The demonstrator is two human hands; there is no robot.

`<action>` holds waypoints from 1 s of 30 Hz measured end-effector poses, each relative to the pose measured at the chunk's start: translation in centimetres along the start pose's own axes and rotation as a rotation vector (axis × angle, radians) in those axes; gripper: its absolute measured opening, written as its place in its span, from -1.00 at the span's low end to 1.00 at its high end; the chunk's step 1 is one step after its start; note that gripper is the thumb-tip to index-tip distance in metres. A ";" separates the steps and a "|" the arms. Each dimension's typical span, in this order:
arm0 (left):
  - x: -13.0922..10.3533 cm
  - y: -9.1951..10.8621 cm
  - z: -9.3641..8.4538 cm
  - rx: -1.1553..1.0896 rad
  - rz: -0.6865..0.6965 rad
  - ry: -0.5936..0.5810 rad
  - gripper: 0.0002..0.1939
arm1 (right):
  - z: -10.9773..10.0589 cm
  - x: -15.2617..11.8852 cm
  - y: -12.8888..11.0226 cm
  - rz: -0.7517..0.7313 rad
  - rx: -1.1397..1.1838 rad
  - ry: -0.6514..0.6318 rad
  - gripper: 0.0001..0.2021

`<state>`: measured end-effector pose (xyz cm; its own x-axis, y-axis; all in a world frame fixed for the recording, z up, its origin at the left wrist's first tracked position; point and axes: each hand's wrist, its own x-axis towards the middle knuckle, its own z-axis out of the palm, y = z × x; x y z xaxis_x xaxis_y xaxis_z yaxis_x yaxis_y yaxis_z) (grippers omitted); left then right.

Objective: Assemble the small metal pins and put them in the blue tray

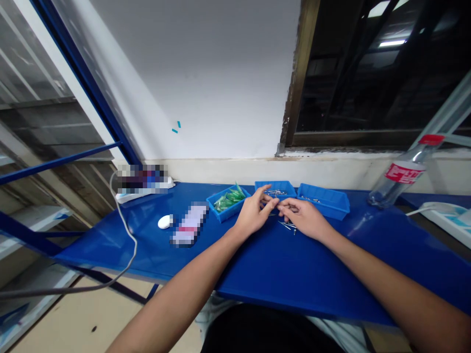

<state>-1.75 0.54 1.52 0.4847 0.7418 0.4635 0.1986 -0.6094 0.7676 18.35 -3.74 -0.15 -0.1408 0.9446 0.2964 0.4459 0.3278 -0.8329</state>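
My left hand (253, 212) and my right hand (302, 217) meet over the blue table, fingertips close together. Both are closed in a pinch; whatever lies between the fingers is too small to make out. Just below the fingertips, several thin metal pins (287, 226), possibly rivets or screws, lie loose on the table. Behind my hands is a blue bin (290, 187) with similar slender metal pieces inside. A second blue bin (333, 208), to its right, has a few small metal parts in it. Left of my left hand, green plastic packets (228, 198) fill a third blue bin (222, 216).
A white oval object (165, 222) and a blurred phone-like item (190, 224) lie on the table's left side. A grey cable (133, 245) hangs over the left edge. At right stand a red-capped bottle (405, 174) and a white power strip (447, 218).
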 end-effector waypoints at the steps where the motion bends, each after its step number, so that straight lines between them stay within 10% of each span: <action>1: -0.1 -0.1 0.0 0.035 -0.003 -0.004 -0.48 | -0.1 0.1 0.1 0.009 0.016 0.028 -0.67; 15: -0.3 -2.5 0.6 0.457 0.205 -0.295 -0.67 | -0.7 1.5 1.4 0.101 0.227 0.296 -0.53; 19: -0.1 -2.5 0.5 0.443 0.223 -0.313 -0.74 | -1.2 1.6 1.3 0.088 -0.016 0.380 -0.51; 30: -0.1 -2.4 0.3 0.460 0.163 -0.274 -0.74 | -0.6 0.9 2.0 -0.296 -0.595 0.045 -0.82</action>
<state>-2.05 1.84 -0.51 0.7317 0.5651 0.3813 0.4241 -0.8152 0.3944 19.62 -2.20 -1.26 -0.3008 0.8101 0.5033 0.8076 0.4970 -0.3174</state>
